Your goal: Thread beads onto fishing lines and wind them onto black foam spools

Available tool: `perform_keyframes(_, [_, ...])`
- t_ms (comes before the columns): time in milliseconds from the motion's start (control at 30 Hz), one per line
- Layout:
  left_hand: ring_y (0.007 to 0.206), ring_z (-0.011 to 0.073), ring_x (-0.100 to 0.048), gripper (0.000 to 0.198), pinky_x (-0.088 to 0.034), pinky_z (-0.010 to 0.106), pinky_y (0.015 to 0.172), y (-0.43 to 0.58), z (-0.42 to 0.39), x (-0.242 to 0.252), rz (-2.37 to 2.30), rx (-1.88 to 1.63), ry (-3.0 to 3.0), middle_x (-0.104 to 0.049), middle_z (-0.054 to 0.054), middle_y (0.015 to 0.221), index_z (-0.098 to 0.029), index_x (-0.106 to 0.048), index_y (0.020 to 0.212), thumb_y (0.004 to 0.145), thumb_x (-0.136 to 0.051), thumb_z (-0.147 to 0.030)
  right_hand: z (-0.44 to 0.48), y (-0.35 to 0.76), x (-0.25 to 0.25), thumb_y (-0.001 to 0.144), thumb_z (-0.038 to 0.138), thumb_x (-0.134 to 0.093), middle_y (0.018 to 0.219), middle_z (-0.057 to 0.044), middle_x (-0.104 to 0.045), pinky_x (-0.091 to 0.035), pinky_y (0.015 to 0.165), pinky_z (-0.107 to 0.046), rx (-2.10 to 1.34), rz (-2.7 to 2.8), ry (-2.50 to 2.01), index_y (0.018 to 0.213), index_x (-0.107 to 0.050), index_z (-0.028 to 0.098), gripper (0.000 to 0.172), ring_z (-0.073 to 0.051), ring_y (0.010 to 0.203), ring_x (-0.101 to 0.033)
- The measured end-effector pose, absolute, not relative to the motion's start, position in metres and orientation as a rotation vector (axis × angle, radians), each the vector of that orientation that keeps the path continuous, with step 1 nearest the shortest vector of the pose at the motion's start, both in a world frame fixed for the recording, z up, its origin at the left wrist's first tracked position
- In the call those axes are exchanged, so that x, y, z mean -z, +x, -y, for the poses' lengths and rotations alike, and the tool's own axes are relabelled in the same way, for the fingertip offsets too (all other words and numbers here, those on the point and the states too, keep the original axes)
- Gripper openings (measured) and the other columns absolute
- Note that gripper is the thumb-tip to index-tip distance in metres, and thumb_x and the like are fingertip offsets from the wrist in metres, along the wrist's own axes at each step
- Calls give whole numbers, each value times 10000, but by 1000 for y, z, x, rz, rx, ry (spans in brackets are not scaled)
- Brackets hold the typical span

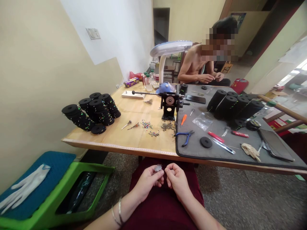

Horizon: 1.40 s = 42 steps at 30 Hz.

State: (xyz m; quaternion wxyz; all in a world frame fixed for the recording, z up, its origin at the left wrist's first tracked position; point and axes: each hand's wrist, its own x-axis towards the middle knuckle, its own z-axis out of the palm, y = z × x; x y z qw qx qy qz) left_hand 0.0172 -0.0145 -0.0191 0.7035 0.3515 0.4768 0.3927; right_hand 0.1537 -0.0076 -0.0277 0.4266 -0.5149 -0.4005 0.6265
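Note:
My left hand (151,179) is closed around a small grey, bristly bundle (158,168), whose kind I cannot make out. Close beside it, my right hand (174,177) is pinched, thumb against finger; anything between its fingertips is too small to tell. Both hands are over the dark red cloth on my lap, just short of the table's front edge. On the table beyond them are loose coloured beads (146,124), a pile of small metal pieces (168,125) and blue-handled pliers (184,137).
Stacked black foam spools (98,110) stand at the left, more spools (226,103) at the right. A black winding device (169,107) and a lamp (171,48) rise mid-table. A co-worker (199,64) sits opposite. A green stool (100,195) holds a white glove (28,185).

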Motion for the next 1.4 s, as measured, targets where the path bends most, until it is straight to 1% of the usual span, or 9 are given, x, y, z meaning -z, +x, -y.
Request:
perform_keyframes(133, [546, 99, -533, 254, -422, 193, 500, 16, 14, 20, -1119, -906, 815, -568, -14, 599, -142, -551, 763, 748, -675, -364, 7, 155, 28, 753, 484, -606, 328, 108, -447, -223, 345, -162, -1519, 1019, -1302, 726, -479, 194, 318, -49, 284, -288])
perform_keyframes(233, [533, 105, -532, 265, -430, 201, 492, 16, 13, 20, -1190, -932, 903, -566, -14, 583, -148, -539, 730, 753, -661, -383, 8, 158, 29, 757, 503, -602, 335, 107, -451, -230, 343, -165, -1443, 1055, -1314, 726, -468, 203, 330, -58, 285, -307])
perform_keyframes(433, [514, 113, -536, 297, -438, 207, 481, 15, 12, 21, -1260, -989, 1030, -558, -13, 562, -160, -527, 676, 761, -642, -420, 13, 162, 27, 796, 533, -568, 364, 80, -477, -300, 374, -187, -1253, 1229, -1353, 703, -472, 209, 349, -77, 303, -376])
perform_keyframes(633, [550, 128, -548, 307, -468, 216, 507, 13, 14, 22, -1298, -1026, 1113, -555, -12, 585, -169, -532, 669, 764, -637, -440, 17, 162, 20, 831, 525, -528, 374, 57, -507, -329, 387, -198, -1157, 1336, -1371, 700, -476, 214, 341, -90, 319, -408])
perform_keyframes(767, [565, 137, -545, 288, -475, 227, 524, 12, 15, 20, -1326, -1031, 1161, -556, -12, 597, -173, -536, 670, 772, -630, -424, 17, 162, 18, 827, 539, -526, 374, 55, -507, -320, 381, -199, -1155, 1349, -1374, 698, -482, 214, 352, -94, 317, -409])
perform_keyframes(967, [572, 139, -544, 268, -451, 224, 541, 12, 15, 21, -1342, -1022, 1186, -559, -8, 603, -175, -527, 668, 789, -612, -398, 18, 162, 16, 823, 555, -521, 376, 55, -506, -326, 384, -202, -1163, 1359, -1382, 707, -487, 214, 363, -99, 317, -416])
perform_keyframes(1200, [586, 142, -538, 279, -428, 216, 550, 12, 16, 25, -1326, -1030, 1163, -567, -4, 612, -177, -540, 681, 779, -623, -425, 18, 160, 14, 801, 600, -523, 364, 53, -507, -328, 367, -200, -1150, 1346, -1377, 692, -496, 216, 400, -102, 303, -420])
perform_keyframes(1400, [584, 138, -526, 276, -417, 213, 553, 11, 17, 27, -1324, -1040, 1196, -559, -7, 615, -179, -539, 681, 786, -615, -423, 18, 161, 19, 818, 559, -525, 379, 59, -496, -319, 388, -205, -1170, 1361, -1377, 704, -488, 215, 364, -99, 319, -407])
